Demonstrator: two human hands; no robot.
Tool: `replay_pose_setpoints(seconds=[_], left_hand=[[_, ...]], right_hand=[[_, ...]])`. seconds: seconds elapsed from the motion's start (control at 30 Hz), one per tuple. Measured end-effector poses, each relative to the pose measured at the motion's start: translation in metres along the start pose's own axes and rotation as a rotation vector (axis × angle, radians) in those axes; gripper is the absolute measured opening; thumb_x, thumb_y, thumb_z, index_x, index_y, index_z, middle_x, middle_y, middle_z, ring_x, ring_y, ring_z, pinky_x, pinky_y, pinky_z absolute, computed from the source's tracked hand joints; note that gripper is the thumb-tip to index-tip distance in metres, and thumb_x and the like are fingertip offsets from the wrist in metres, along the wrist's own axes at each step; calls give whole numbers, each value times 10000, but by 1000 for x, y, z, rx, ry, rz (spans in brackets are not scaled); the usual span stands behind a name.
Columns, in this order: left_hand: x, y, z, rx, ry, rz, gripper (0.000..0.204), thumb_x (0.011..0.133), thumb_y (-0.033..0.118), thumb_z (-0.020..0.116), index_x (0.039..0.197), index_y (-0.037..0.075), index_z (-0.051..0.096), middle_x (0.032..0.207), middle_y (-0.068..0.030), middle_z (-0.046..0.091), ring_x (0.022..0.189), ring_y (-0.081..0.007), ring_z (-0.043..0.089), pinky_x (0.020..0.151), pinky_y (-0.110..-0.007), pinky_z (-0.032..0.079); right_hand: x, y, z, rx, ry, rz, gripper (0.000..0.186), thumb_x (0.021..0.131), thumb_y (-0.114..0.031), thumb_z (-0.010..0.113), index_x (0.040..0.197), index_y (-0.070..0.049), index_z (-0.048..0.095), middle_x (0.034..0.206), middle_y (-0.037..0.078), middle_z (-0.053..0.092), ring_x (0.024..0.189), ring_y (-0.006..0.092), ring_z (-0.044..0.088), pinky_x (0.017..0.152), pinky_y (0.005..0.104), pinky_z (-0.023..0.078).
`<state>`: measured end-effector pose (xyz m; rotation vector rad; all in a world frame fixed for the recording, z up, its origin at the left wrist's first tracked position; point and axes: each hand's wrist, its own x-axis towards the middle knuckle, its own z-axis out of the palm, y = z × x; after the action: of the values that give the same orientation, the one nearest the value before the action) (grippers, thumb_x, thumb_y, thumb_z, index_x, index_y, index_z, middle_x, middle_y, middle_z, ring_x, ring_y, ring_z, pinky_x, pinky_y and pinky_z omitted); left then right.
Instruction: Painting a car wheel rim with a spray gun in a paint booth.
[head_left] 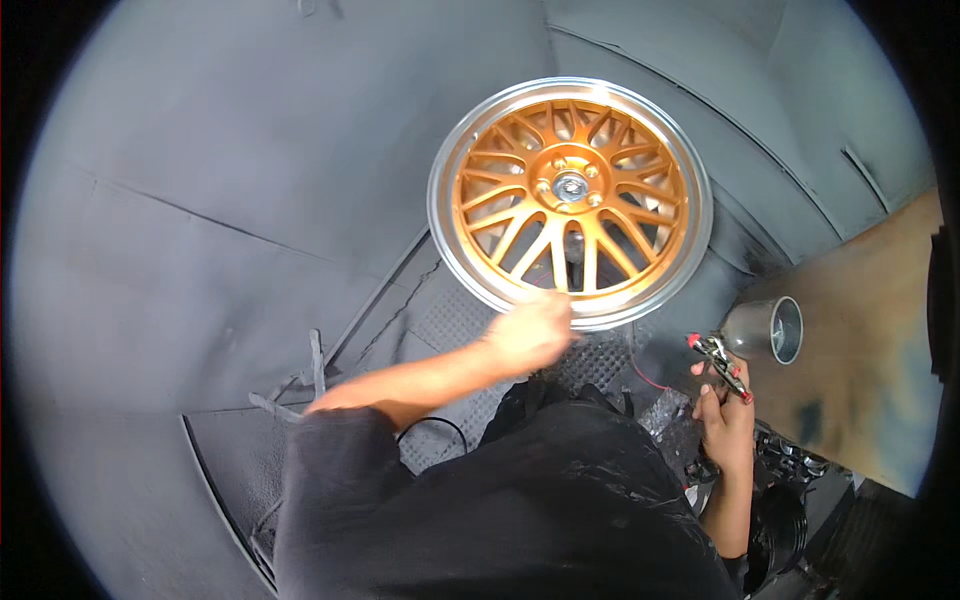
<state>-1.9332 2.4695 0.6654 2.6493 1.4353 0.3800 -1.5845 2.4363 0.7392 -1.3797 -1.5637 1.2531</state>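
An alloy wheel with orange-gold spokes and a bright silver outer lip faces up in front of me. A chrome cap sits at its hub. Curled at the near edge of the lip is my left hand, slightly blurred, its fingers closed on the rim; the fingertips are partly hidden. Off to the right of the wheel, my right hand grips a spray gun with red ends. A grey metal cup is beside the gun, its open mouth turned to the right.
Grey-coated sheeting surrounds the wheel, with a raised seam at the left. A brown, paint-stained panel stands close at the right. Dark clutter lies below my right hand. A thin red line runs over the textured floor.
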Motion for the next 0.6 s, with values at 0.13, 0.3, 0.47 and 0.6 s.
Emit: replay_pose_setpoints(seconds=[0.13,0.3,0.47,0.6], left_hand=[[107,76,37,53,165,-101,213,855,240,672,828,32,705,875,-139,622,918,-315,596,795,-459,436],[117,95,29,184,165,-153,215,880,219,649,851,14,705,934,-131,615,961,-284,576,826,-421,424],[21,32,3,-12,-10,2,380,942,363,653,1046,-3,666,1024,-108,584,997,-292,571,841,-455,445],[-25,-90,-57,319,-208,190,441,962,484,617,1255,161,682,1183,17,644,1107,-186,592,969,-463,429]], right_hand=[[-1,-10,8,10,30,18,397,1000,85,468,1387,-2,457,1145,93,683,656,90,579,595,255,503],[-2,-18,11,-44,63,35,364,983,75,472,1336,-11,476,1089,64,639,659,73,548,570,239,468],[-2,-18,3,-125,40,33,451,974,92,510,1411,-11,471,1034,78,688,659,99,580,613,265,495],[-2,-21,2,-147,23,43,426,965,85,525,1380,3,479,1027,80,690,663,95,587,606,264,492]])
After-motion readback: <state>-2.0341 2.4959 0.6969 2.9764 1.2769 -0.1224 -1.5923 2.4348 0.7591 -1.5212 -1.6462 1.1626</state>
